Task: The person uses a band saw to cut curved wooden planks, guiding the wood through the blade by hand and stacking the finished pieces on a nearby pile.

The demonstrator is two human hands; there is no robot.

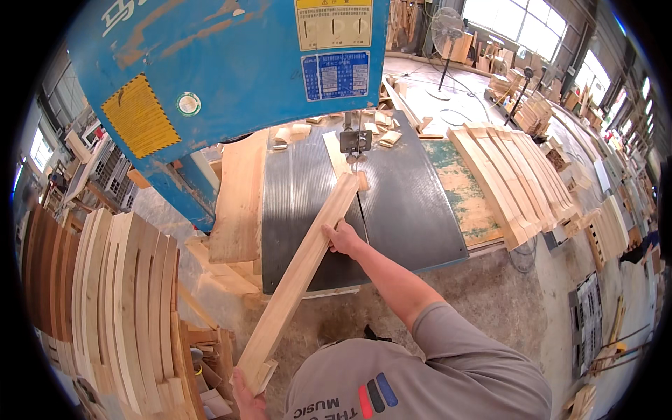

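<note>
A tall blue-painted metal machine (238, 63) overhangs a dark grey, finely grooved metal table (413, 210). A tall stack of pale upright boards (126, 301) stands at the left. The long, pale wooden plank (297, 269) lies aslant over the table's near edge, its long axis running from the lower left, beside the body, up to the right. Its far end points at the small metal guide with round rollers (355, 142) and lies just short of it; its near end overhangs the table.

The right hand (344, 239) is the nearer to the guide, its fingers pinching the plank's right edge, so the wood lies to their left. The left hand (248, 397) supports the near end; its fingers are mostly hidden, so I cannot tell how far they close.

Writing shows on the machine: a yellow label with a striped border (141, 115), a cream-and-yellow warning plate (334, 24), a blue printed plate (337, 75) and, smallest, a round white-and-green sticker (188, 104)
</note>
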